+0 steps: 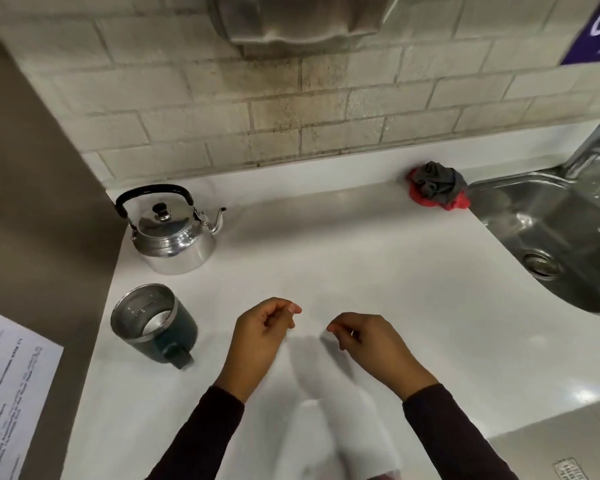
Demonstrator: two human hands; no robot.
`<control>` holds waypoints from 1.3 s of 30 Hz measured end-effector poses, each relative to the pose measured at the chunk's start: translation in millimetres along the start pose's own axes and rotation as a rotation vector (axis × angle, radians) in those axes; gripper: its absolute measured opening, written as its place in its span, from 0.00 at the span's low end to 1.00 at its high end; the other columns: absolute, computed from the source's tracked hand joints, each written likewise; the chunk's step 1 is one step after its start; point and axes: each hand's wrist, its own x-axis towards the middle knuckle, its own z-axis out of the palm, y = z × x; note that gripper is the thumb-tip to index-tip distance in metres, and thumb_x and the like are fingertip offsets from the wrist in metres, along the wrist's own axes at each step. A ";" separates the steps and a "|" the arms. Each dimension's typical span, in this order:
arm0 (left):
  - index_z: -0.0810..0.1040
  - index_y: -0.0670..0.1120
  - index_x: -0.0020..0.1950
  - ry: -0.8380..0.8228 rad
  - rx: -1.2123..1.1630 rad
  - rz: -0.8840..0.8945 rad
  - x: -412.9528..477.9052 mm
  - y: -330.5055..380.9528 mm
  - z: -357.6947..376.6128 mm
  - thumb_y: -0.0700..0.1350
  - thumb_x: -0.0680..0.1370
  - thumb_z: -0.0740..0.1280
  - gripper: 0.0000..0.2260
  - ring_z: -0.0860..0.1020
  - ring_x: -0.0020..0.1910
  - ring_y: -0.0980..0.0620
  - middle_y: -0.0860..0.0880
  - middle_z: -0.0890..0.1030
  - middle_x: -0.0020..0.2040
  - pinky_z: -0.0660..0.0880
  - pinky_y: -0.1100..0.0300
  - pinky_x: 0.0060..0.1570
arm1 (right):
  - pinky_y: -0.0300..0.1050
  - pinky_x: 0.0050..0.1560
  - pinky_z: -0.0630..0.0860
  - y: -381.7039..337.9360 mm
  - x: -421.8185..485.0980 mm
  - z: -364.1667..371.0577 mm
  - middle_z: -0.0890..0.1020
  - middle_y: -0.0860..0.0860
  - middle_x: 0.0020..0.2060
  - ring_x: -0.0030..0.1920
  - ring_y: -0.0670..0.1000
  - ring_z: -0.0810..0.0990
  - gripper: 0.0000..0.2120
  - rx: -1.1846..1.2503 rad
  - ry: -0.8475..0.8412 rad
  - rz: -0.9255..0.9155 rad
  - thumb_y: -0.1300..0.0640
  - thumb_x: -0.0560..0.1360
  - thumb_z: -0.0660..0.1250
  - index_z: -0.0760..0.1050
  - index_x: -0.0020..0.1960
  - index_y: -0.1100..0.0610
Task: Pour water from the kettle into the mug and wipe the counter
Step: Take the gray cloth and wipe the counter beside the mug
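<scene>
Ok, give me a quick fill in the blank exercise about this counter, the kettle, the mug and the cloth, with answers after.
1. The kettle stands just behind the ____.
2. The bunched red and grey cloth lies at the edge of the ____.
3. The kettle's spout points to the person's ____.
4. The left hand and right hand hold a white paper towel between them, above the ____.
Missing words: mug; sink; right; counter.

Stained pale brick wall (pixel 291 109) behind; steel sink (pixel 551 237) rightward.
</scene>
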 end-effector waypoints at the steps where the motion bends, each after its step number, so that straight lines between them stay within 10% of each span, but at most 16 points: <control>1: 0.81 0.53 0.40 -0.009 -0.001 -0.008 -3.5 -2.8 10.6 0.43 0.77 0.64 0.10 0.76 0.31 0.63 0.59 0.80 0.32 0.70 0.75 0.35 | 0.37 0.38 0.70 7.5 -2.5 -3.2 0.78 0.42 0.32 0.33 0.42 0.74 0.09 0.005 0.014 0.012 0.51 0.77 0.61 0.80 0.47 0.51; 13: 0.81 0.57 0.38 -0.081 0.029 -0.106 24.6 17.9 146.4 0.43 0.78 0.62 0.14 0.74 0.29 0.61 0.58 0.80 0.32 0.69 0.74 0.32 | 0.41 0.34 0.68 152.3 38.4 -113.3 0.74 0.45 0.26 0.29 0.48 0.72 0.03 -0.068 0.208 0.112 0.55 0.74 0.65 0.75 0.47 0.52; 25: 0.82 0.59 0.38 0.046 0.005 -0.138 59.6 55.2 230.3 0.47 0.78 0.63 0.12 0.75 0.30 0.61 0.57 0.80 0.33 0.70 0.75 0.32 | 0.54 0.45 0.74 235.1 233.4 -259.3 0.76 0.65 0.53 0.48 0.67 0.78 0.13 -0.462 0.311 0.052 0.60 0.75 0.62 0.71 0.57 0.66; 33: 0.82 0.58 0.38 0.133 0.006 -0.188 51.7 58.2 229.3 0.45 0.77 0.64 0.12 0.76 0.31 0.61 0.57 0.81 0.33 0.71 0.75 0.32 | 0.55 0.53 0.74 230.1 266.8 -265.9 0.81 0.63 0.50 0.52 0.65 0.78 0.10 -0.360 0.341 0.233 0.60 0.76 0.59 0.75 0.51 0.65; 39: 0.82 0.57 0.37 0.194 -0.008 -0.170 47.3 56.3 207.4 0.45 0.78 0.64 0.13 0.75 0.29 0.61 0.55 0.81 0.33 0.71 0.75 0.32 | 0.53 0.53 0.73 159.1 248.4 -276.0 0.79 0.56 0.48 0.48 0.59 0.77 0.09 0.082 0.550 -0.014 0.53 0.77 0.57 0.70 0.49 0.58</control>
